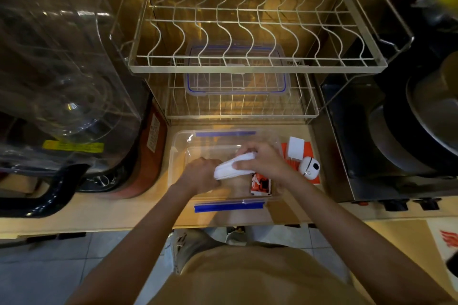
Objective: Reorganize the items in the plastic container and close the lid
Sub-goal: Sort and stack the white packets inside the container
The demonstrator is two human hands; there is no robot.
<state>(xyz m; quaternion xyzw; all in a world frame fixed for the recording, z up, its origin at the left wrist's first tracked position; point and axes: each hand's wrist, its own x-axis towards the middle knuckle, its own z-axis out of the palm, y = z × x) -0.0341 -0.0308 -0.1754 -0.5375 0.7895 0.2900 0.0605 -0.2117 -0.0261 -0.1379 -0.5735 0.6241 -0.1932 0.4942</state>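
Observation:
A clear plastic container [181, 141] with blue clips stands open on the counter in front of me. Both hands are inside it. My right hand [264, 160] grips the top end of a white folded cloth [231, 167], and my left hand [200, 174] holds its lower left end. An orange and white packet [260, 184] lies in the container's right part, under my right wrist. The container's clear lid [236, 82] with a blue seal rests on the lower wire shelf of the rack behind.
A wire dish rack [247, 64] stands behind the container. To the right of the container lie a white square box [295, 147] and a white round case [309, 168] on an orange card. A clear appliance is on the left, dark pans on the right.

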